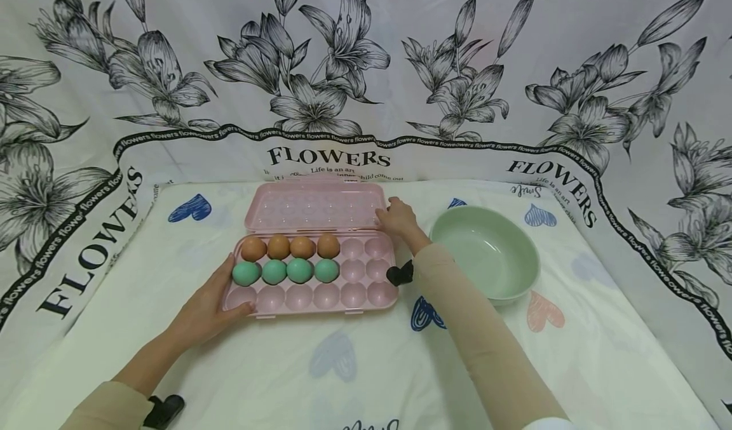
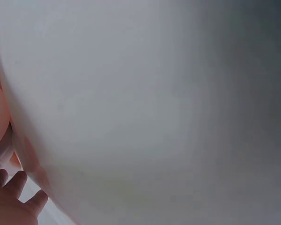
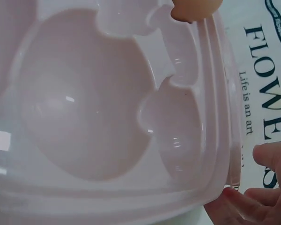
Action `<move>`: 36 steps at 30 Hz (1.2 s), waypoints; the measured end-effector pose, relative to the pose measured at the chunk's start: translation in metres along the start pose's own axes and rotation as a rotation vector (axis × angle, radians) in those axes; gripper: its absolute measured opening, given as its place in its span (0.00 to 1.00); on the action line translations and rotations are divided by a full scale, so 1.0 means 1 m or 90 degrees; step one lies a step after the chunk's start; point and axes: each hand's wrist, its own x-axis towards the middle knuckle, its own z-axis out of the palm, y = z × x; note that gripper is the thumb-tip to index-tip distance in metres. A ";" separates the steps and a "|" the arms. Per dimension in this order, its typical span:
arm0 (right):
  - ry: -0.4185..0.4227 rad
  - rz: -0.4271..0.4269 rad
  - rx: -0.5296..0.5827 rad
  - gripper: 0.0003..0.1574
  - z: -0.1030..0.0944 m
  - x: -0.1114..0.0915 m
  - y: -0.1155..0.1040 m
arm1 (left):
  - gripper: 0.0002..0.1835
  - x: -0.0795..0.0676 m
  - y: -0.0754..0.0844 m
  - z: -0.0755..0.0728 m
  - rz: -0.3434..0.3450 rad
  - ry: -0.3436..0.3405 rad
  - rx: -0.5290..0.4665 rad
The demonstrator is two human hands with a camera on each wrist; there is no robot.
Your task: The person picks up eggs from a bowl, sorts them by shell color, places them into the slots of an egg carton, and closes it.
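Observation:
An open pink plastic egg carton (image 1: 326, 296) lies on the cloth, its hinged lid (image 1: 317, 204) folded back behind it. At its left, the back row of cups holds several brown eggs (image 1: 277, 247), and the middle row several green eggs (image 1: 300, 270). My left hand (image 1: 208, 306) grips the carton's left end, thumb over the front corner. Its fingertips show at the lower left of the left wrist view. My right hand (image 1: 398, 218) holds the lid's right edge with bent fingers. In the right wrist view, fingers (image 3: 246, 206) touch the carton's edge.
A light green bowl (image 1: 486, 252) stands right of the carton, beside the right forearm. White cloth with printed hearts (image 1: 333, 357) covers the table. Behind hangs a flower-printed fabric (image 1: 457, 87).

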 end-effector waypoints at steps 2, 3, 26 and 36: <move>-0.005 0.013 0.004 0.35 0.000 0.000 0.001 | 0.58 0.000 0.000 0.000 0.002 0.001 -0.002; -0.010 0.020 0.005 0.35 0.000 0.001 0.001 | 0.58 0.000 0.000 0.000 0.003 0.001 -0.003; -0.017 -0.027 0.036 0.26 0.010 0.019 0.021 | 0.59 0.001 -0.001 0.000 0.001 -0.003 -0.004; 0.009 -0.014 0.108 0.36 -0.002 0.006 0.008 | 0.59 0.001 -0.001 0.000 -0.001 -0.001 0.002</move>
